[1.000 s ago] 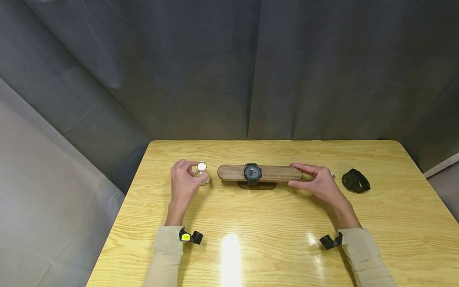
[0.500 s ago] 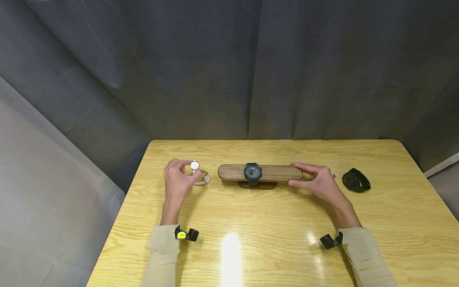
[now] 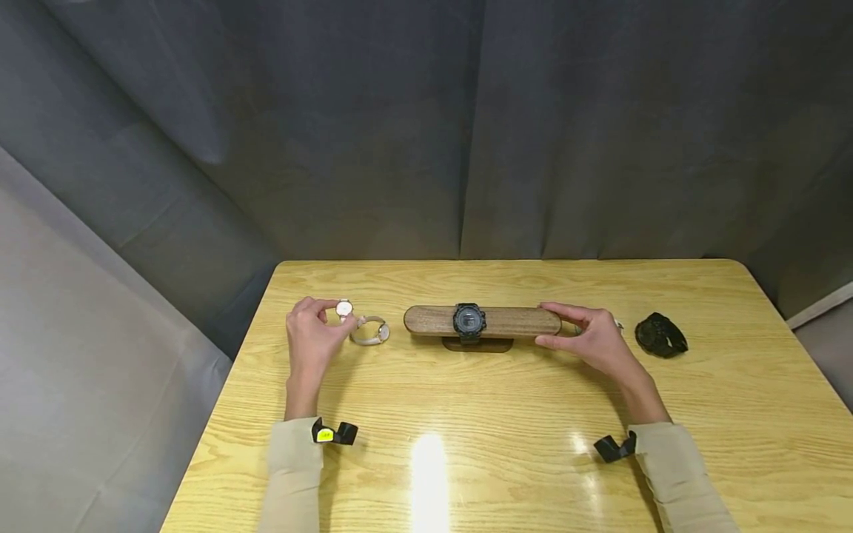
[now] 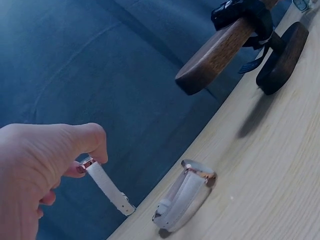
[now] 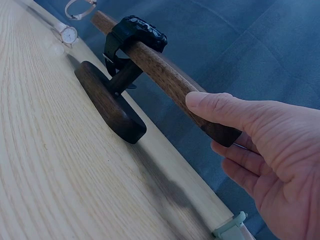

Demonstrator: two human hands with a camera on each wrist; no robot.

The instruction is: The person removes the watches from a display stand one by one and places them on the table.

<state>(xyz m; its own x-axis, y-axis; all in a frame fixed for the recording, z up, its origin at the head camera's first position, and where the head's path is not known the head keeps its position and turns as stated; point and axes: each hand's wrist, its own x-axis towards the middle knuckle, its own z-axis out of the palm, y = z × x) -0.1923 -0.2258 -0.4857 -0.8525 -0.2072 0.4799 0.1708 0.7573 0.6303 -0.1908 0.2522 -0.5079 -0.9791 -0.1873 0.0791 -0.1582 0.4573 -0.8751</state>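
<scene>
My left hand [image 3: 310, 337] pinches a small wristwatch [image 3: 343, 309] by its case, between thumb and finger. In the left wrist view its white strap [image 4: 109, 187] hangs down at a slant, above the tabletop. Right of that hand, a second white-strapped watch [image 4: 180, 200] with a rose-gold case sits on the table, its strap forming a loop. My right hand [image 3: 596, 340] grips the right end of a dark wooden watch stand [image 3: 516, 322], thumb on the near side. A chunky black digital watch [image 3: 469, 320] is wrapped around the stand's bar, left of its middle.
On the right of the wooden table [image 3: 506, 422] lies another black watch [image 3: 660, 335]. Partly hidden behind my right hand is a mint-green watch [image 5: 232, 227]. A dark curtain [image 3: 426, 148] hangs along the table's back edge.
My left hand has moved left with the pinched watch, away from the other white-strapped watch, which now shows fully. The right hand and the stand have stayed in place.
</scene>
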